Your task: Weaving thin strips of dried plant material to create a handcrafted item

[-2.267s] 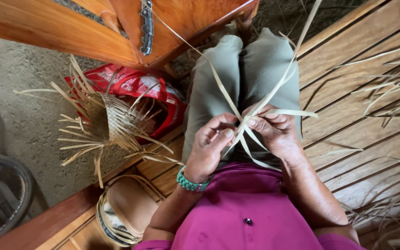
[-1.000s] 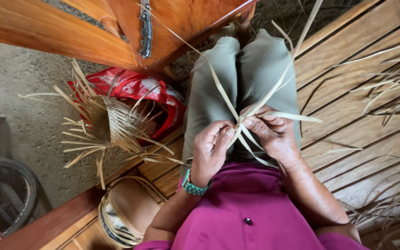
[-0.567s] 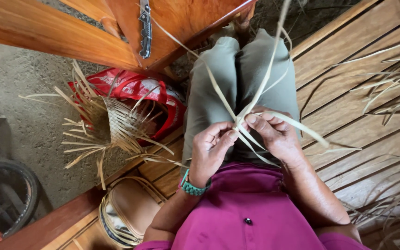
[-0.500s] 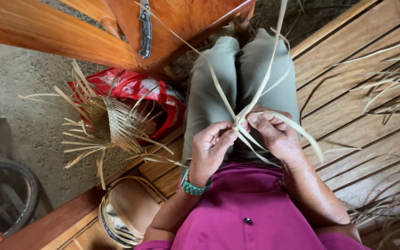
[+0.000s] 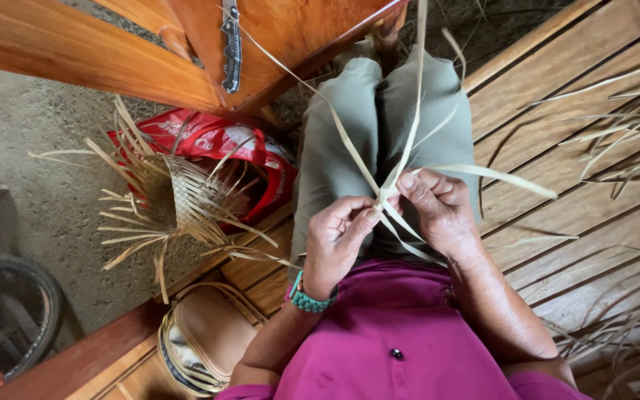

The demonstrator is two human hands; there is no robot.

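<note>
Landmark: the crossing of pale leaf strips (image 5: 385, 194), lying over the person's lap; every place below is being given relative to it.
Left hand (image 5: 337, 238): sitting just below and left of the crossing; thumb and forefinger are pinching the strips where they meet, so the grip is narrow and holding the strips.
Right hand (image 5: 438, 210): sitting just right of the crossing; its fingertips (image 5: 407, 181) are pressing on the strips from above, the grip likewise narrow and closed on them.
Leaf strips: fanning out from the crossing; one long strip is running up past the top edge, another up and left toward the wooden beam (image 5: 75, 52), one right over the floor, and shorter ends are trailing down toward the shirt.
Wristband (image 5: 307, 300): a turquoise beaded band, circling the left wrist below the crossing.
Trousers (image 5: 379, 141): grey-green, lying directly under and above the crossing.
Shirt (image 5: 401, 341): magenta, with a dark button, filling the view below the crossing.
Half-woven basket (image 5: 187, 200): resting well left of the crossing, loose ends sticking out all round.
Red bag (image 5: 216, 141): lying behind the basket, left of the crossing.
Plank floor (image 5: 587, 192): spreading right of the crossing, scattered with loose strips (image 5: 624, 118).
Wheel (image 5: 16, 311): showing far left and below, on the earthen ground.
</note>
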